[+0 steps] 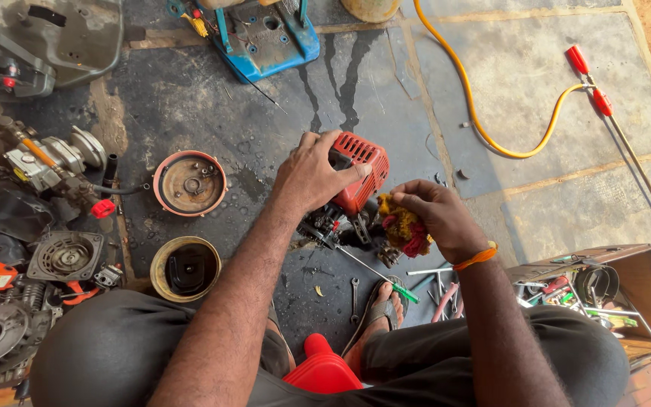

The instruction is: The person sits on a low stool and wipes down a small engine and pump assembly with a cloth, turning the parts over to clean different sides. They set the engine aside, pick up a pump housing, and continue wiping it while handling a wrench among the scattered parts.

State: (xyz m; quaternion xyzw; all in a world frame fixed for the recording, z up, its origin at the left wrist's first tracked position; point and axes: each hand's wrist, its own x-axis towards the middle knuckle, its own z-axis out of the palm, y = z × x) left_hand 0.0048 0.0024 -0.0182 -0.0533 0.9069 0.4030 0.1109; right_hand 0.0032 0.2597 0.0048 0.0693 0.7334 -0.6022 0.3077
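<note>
Engine cleaning in hand, by the look of it. Left hand (312,177) clamps over the small red engine (357,177), fingers curled on its finned cover, thumb along the near side, steadying it on the dark oily floor (212,105) just ahead of the knees. Right hand (437,215) pinches a bunched red-and-yellow rag (402,226) between thumb and fingertips, pressed to the engine's right flank. Green-handled screwdriver (374,275) lies near the sandalled foot, spanners beside it. Round rust-coloured cover (189,183) sits to the left; wooden toolbox (612,290) at right. Judged next: keep the engine pinned, work the rag into recesses, turning the body for hidden faces.
</note>
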